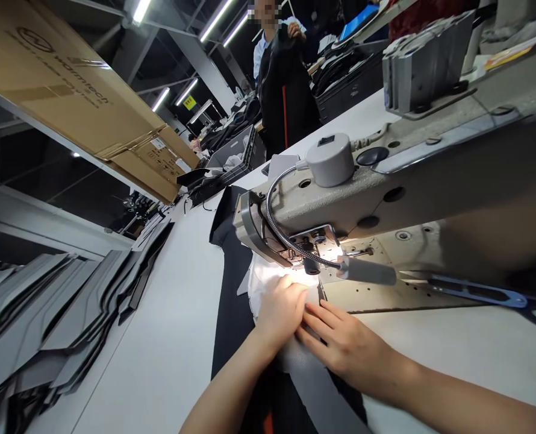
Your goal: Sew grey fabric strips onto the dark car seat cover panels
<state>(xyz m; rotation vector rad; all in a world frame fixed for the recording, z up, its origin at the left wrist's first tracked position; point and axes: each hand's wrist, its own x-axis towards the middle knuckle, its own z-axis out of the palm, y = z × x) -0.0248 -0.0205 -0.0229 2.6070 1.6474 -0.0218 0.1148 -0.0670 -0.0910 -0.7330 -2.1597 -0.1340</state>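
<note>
My left hand (282,310) is curled on a white fabric piece (259,283) just in front of the sewing machine's needle area (313,250). Its fingertips are partly lost in the lamp's glare. Beside it, my right hand (342,340) lies with stretched fingers on the cloth's right edge, the tips close to my left thumb. Under both wrists runs a grey fabric strip (322,392) towards me. Black fabric (227,283) lies beneath the white piece and extends past the machine head. The sewing machine (286,205) carries a small lit lamp on a bendy metal neck.
Blue-handled scissors (480,289) lie at the right by the machine bed. Stacked grey and black cut pieces (78,313) fill the left side. A cardboard box (78,90) stands at upper left. Across the table (173,307), a person (281,78) holds a black garment.
</note>
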